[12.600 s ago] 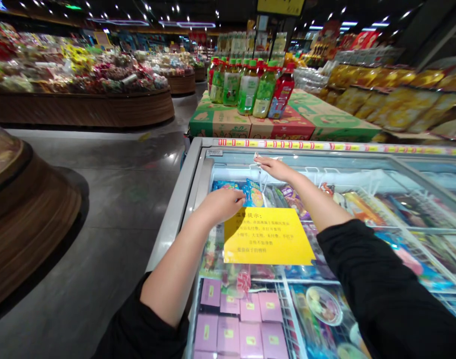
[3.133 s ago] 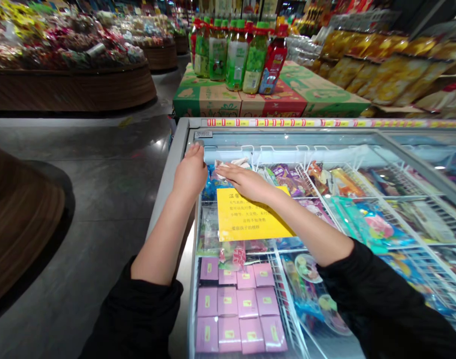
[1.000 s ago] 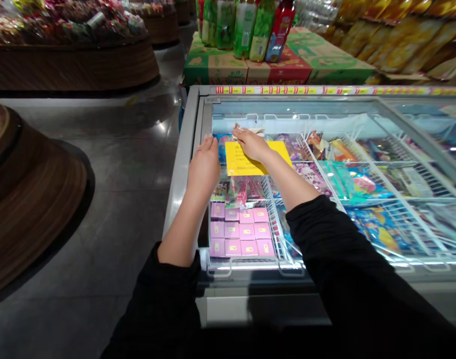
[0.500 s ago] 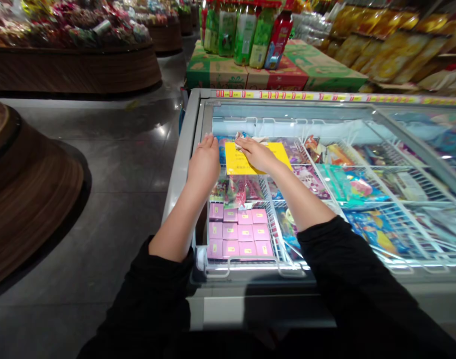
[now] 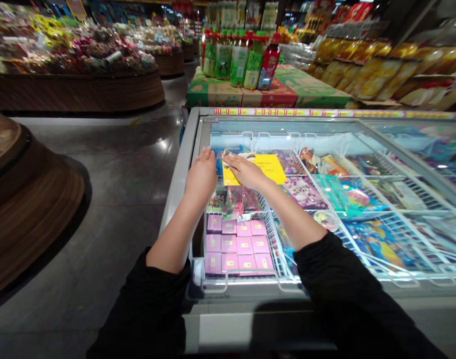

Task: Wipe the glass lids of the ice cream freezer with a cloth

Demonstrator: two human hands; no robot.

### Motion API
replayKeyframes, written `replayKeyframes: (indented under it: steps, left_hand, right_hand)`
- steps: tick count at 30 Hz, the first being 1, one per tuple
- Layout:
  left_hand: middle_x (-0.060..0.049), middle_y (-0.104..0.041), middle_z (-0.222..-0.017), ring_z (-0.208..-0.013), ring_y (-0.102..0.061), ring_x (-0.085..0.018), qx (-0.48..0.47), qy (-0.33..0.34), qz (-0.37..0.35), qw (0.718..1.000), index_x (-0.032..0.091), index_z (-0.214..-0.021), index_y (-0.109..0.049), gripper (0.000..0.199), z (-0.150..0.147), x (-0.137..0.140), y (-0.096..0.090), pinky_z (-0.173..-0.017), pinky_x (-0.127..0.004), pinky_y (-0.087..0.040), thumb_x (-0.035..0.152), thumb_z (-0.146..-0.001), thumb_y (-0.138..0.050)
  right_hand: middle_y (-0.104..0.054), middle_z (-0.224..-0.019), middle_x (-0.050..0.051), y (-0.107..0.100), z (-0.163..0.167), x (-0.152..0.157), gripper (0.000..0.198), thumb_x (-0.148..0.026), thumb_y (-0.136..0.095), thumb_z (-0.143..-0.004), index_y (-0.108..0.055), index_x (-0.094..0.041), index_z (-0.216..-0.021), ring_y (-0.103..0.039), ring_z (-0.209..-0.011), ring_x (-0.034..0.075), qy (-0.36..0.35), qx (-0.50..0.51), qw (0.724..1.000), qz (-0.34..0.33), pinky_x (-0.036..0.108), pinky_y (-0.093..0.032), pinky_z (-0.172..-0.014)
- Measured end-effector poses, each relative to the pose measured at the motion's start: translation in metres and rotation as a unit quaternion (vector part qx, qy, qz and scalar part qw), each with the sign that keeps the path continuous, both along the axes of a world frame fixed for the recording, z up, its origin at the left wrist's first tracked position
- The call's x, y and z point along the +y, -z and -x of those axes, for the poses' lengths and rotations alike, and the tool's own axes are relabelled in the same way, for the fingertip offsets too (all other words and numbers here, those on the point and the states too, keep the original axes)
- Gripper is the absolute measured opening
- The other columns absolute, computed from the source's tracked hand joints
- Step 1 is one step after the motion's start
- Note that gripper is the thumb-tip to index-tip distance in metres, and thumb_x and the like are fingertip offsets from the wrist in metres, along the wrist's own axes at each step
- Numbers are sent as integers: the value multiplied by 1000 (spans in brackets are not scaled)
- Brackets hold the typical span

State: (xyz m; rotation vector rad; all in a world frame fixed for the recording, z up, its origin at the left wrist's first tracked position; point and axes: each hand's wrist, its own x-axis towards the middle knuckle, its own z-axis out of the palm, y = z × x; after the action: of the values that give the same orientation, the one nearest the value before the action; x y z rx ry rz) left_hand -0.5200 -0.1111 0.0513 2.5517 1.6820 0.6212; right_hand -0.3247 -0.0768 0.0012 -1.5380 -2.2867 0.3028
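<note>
Taking the right hand (image 5: 244,172) as our clock's centre, we are laying it flat over a white cloth (image 5: 246,155), fingers straight and together, pressing without clenching; the cloth is poking out from under the hand toward twelve o'clock. A yellow notice (image 5: 272,169) is showing beneath the hand and out to three. At nine o'clock we are resting the left hand (image 5: 202,174) at the side frame of the chest freezer (image 5: 190,132), and we cannot tell whether it is gripping that edge.

Through the glass we are seeing the freezer's compartments. At six o'clock a wire basket (image 5: 274,237) is holding pink boxes (image 5: 229,244) in rows of four, each bearing a small yellow label. Just past three, a purple-and-white packet (image 5: 304,192) is lying flat, with teal packaging (image 5: 332,192) in the compartment beyond; toward four, blue packets (image 5: 380,242) are filling another section. Outside, at twelve, bottles (image 5: 238,60) are standing on cartons (image 5: 310,87); toward ten, a rounded wooden bin (image 5: 81,92) is brimming with wrapped goods (image 5: 78,52).
</note>
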Motion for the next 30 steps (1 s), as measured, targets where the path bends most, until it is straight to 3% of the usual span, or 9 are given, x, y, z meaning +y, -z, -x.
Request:
replayKeyframes:
  steps: [5, 8, 11, 14, 19, 24, 27, 30]
  left_hand:
    - [-22, -51, -165, -157, -47, -29, -2, -1, -8, 1000, 5, -154, -56, 61, -1, 1, 3, -129, -47, -41, -7, -97, -38]
    - [-23, -52, -164, -156, -47, -29, -4, -6, -11, 1000, 6, -155, -56, 61, -1, 0, 4, -128, -47, -42, -7, -97, -38]
    - [-22, -52, -164, -156, -48, -29, -3, -7, -16, 1000, 6, -154, -57, 60, -2, 0, 4, -128, -46, -42, -6, -99, -38]
    - [-21, -52, -164, -156, -48, -28, -2, -4, -19, 1000, 7, -154, -57, 58, -1, 0, 3, -128, -45, -42, -4, -100, -38]
    - [-24, -52, -163, -155, -49, -29, 6, -2, -19, 1000, 3, -151, -59, 55, 0, -1, 3, -128, -44, -42, -3, -100, -39]
    - [-23, -52, -163, -154, -50, -30, 11, 3, -31, 999, 5, -152, -59, 55, 1, 0, 5, -128, -46, -43, -2, -100, -40]
    - [-25, -52, -162, -155, -49, -30, 17, 4, -32, 999, 2, -151, -59, 54, 2, 1, 6, -128, -44, -42, -2, -101, -39]
    - [-24, -53, -162, -154, -50, -30, 16, 1, -34, 999, 4, -151, -60, 55, 2, 3, 6, -127, -45, -43, -2, -100, -39]
  right_hand:
    - [-50, -168, 5, -1, -16, 19, 55, -20, -41, -107, -58, -22, -159, -39, -161, 25, 63, -4, 998, 0, 49, -29, -134]
    - [-48, -169, 8, -5, -4, 46, 56, -15, -40, -106, -56, -17, -160, -38, -161, 25, 84, -18, 996, 4, 49, -28, -135]
    - [-45, -170, 5, -9, 15, 62, 58, -13, -41, -105, -55, -21, -161, -36, -162, 25, 59, -29, 998, 19, 50, -26, -135]
    - [-44, -171, 1, -8, 23, 53, 59, -17, -43, -105, -54, -26, -161, -34, -163, 24, 11, -25, 999, 32, 50, -25, -136]
    - [-44, -171, -2, -1, 0, 2, 56, -26, -42, -107, -54, -30, -162, -31, -164, 22, -46, -15, 999, 14, 48, -24, -136]
    - [-42, -173, 2, -4, -19, -4, 56, -31, -39, -110, -49, -24, -165, -33, -164, 25, 56, -33, 998, 16, 49, -25, -136]
    - [-40, -174, 8, -9, -4, 15, 58, -30, -39, -110, -47, -16, -165, -31, -164, 29, 116, -49, 992, 15, 50, -24, -136]
    - [-39, -175, 8, -11, 23, 26, 58, -32, -39, -111, -46, -13, -166, -30, -164, 31, 119, -55, 991, 15, 49, -24, -136]
